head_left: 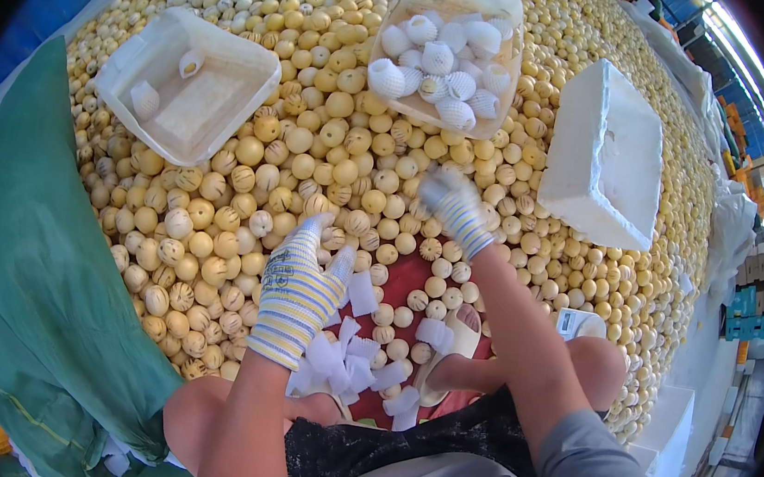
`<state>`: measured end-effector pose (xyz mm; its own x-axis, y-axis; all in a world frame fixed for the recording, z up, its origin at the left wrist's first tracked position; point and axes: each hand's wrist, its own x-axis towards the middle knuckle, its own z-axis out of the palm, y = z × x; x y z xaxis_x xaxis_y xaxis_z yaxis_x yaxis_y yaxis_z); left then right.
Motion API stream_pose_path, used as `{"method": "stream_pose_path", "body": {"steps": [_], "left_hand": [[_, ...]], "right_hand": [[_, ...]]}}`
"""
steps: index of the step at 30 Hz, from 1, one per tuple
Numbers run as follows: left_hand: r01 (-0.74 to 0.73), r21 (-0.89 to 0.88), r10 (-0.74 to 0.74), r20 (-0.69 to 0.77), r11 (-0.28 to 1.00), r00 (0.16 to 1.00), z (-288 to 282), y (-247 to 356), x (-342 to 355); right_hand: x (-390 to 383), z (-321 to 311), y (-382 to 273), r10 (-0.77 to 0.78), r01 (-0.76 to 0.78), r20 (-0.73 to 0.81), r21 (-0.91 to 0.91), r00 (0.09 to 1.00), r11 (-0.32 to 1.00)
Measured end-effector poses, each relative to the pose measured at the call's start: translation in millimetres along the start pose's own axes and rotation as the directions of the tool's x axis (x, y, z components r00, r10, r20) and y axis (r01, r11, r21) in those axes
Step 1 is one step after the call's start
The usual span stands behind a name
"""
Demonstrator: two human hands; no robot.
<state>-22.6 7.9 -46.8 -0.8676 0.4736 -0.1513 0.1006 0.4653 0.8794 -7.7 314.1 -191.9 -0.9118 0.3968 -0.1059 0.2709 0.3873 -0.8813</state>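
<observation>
My left hand (300, 290), in a striped white knit glove, hovers over the heap of round yellow pepino melons (344, 171), some with dark streaks. Its thumb and fingers stand apart with nothing between them. Just below it, flat white foam net sleeves (341, 362) lie in a loose pile by my legs. My right hand (456, 207), gloved alike, reaches over the melons below the full crate. Motion smears its fingers, so what they hold, if anything, is unclear. The pale plastic crate (503, 112) at the top holds several melons in white foam nets (438, 58).
Another pale crate (223, 64) at left holds two netted melons. A white foam box (572, 156) sits tilted on the heap at right. Green cloth (33, 276) covers the left side. Between my feet is a red sheet (407, 283); a small white device (570, 324) lies beside my right knee.
</observation>
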Motion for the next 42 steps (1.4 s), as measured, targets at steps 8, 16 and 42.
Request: {"method": "stream_pose_path", "body": {"steps": [8,16,42], "left_hand": [[0.052,-0.069,-0.056,-0.058,0.996,0.997,-8.7,-7.0,-5.4],[-0.002,-0.146,-0.002,-0.027,0.989,1.0,-4.0,-13.9,6.8],[0.167,-0.292,-0.127,0.153,0.942,0.98,-19.3,1.6,-8.3]], "right_hand": [[-140.7,166.1,39.3,0.116,-0.082,-0.011,-0.771,0.993,0.632],[-112.8,78.3,-49.9,-0.01,-0.006,0.225,0.07,0.974,0.997],[-106.8,89.9,-43.3,0.056,-0.04,0.183,-0.087,0.982,0.995]]}}
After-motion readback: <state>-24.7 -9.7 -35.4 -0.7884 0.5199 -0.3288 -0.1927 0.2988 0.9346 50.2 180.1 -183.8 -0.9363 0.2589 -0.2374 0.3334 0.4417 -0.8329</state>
